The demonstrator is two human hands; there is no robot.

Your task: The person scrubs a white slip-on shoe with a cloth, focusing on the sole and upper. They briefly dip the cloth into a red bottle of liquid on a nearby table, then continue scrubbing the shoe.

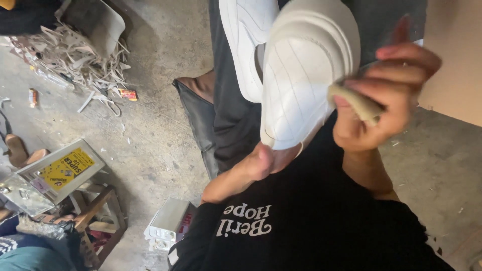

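Soft daylight (slight motion blur)

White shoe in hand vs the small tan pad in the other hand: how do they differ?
The white shoe is large, with its grooved sole facing the camera; the tan pad is small and flat. The shoe is propped from below by the left hand; the pad is pinched in the right hand's fingers at the sole's edge. The shoe is white, the pad dull tan. Both are hand-held over the lap.

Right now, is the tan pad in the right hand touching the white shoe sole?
Touching: the head view shows the tan pad in the right hand pressed against the white shoe sole edge.
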